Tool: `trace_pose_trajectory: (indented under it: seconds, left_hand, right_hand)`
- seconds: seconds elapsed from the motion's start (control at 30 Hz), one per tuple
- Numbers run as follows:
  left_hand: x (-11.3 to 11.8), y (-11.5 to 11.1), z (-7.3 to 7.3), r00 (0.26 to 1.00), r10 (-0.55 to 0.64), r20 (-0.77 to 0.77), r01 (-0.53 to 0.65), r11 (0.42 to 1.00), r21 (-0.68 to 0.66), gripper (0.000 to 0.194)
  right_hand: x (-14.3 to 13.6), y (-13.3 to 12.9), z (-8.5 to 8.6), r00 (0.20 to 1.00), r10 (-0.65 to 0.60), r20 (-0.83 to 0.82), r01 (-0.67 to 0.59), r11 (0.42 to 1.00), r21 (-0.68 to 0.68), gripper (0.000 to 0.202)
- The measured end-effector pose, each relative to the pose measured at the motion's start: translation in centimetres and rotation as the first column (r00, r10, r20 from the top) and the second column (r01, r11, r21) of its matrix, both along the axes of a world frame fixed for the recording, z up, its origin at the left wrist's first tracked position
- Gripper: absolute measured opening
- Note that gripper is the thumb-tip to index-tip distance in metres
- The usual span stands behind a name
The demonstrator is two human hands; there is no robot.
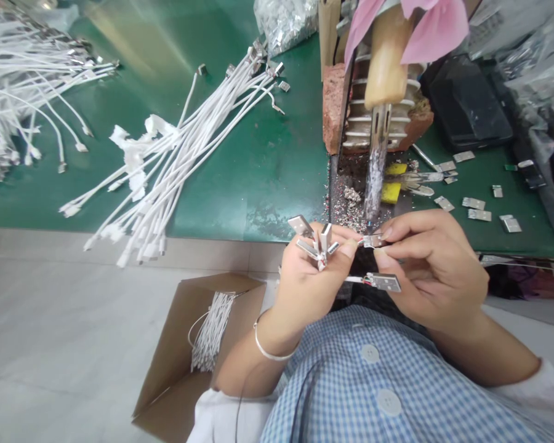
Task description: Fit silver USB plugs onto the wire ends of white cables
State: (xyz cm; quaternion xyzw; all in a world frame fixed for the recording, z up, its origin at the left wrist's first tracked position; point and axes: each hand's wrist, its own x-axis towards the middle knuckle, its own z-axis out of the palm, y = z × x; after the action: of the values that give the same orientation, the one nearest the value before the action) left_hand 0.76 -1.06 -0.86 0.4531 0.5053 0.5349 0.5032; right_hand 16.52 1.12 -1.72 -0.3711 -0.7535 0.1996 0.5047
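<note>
While left hand [311,277] holds several white USB cables [325,239], right hand [436,271] pinches one metal USB plug [373,241] near the soldering iron [381,123] tip, by green surface [277,172]'s front edge.

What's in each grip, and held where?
Right grip: one plug, pinched at the end away from its wires. Left grip: white cables, held near their plugs.

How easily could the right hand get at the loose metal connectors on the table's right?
Probably yes: the right hand is close to the loose metal connectors, with nothing visible blocking the way, though it would first need to release the wired connector it pinches.
</note>
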Motion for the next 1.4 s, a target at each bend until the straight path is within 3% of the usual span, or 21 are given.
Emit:
trace_pose_trajectory:
  seconds: [0.37, 0.57, 0.73, 0.83, 0.93, 1.07, 1.23, 1.4]
  left_hand:
    - [-0.2, -1.1, -0.4, 0.999, -0.028, -0.028, 0.029, 0.999, 0.020, 0.015]
    - [-0.6, -1.6, -0.5, 0.988, -0.149, -0.028, 0.147, 0.987, -0.070, 0.026]
    - [-0.8, -1.8, -0.3, 0.984, -0.173, -0.054, 0.170, 0.984, -0.047, 0.026]
    - [-0.9, -1.9, -0.3, 0.974, -0.210, -0.086, 0.207, 0.977, -0.041, 0.033]
    - [-1.0, -1.7, -0.6, 0.960, -0.249, -0.126, 0.253, 0.967, 0.011, 0.039]
    - [-1.2, -1.3, -0.9, 0.942, -0.312, -0.124, 0.325, 0.940, 0.103, 0.032]
    - [-1.4, -1.6, -0.9, 0.952, -0.291, -0.089, 0.298, 0.952, 0.075, 0.010]
    - [-1.5, -1.7, -0.3, 0.954, -0.263, -0.141, 0.271, 0.962, 0.040, 0.008]
  right_hand:
    - [0.9, -0.9, -0.1, 0.990, 0.113, -0.088, -0.122, 0.988, -0.095, 0.022]
    - [1.2, -1.3, 0.1, 0.980, 0.142, -0.137, -0.162, 0.976, -0.146, 0.024]
    - [1.4, -1.8, -0.3, 0.956, 0.039, -0.290, -0.126, 0.950, -0.287, 0.019]
    - [1.5, -2.1, -0.5, 0.956, -0.051, -0.290, -0.061, 0.930, -0.363, 0.014]
    - [1.3, -2.1, -0.6, 0.967, 0.041, -0.252, -0.147, 0.897, -0.416, 0.019]
    - [1.0, -1.9, -0.3, 0.935, 0.144, -0.323, -0.283, 0.853, -0.439, 0.020]
    - [1.2, -1.7, 0.1, 0.926, 0.142, -0.350, -0.314, 0.803, -0.507, 0.013]
    - [1.4, -1.5, 0.2, 0.929, 0.155, -0.335, -0.321, 0.786, -0.529, 0.013]
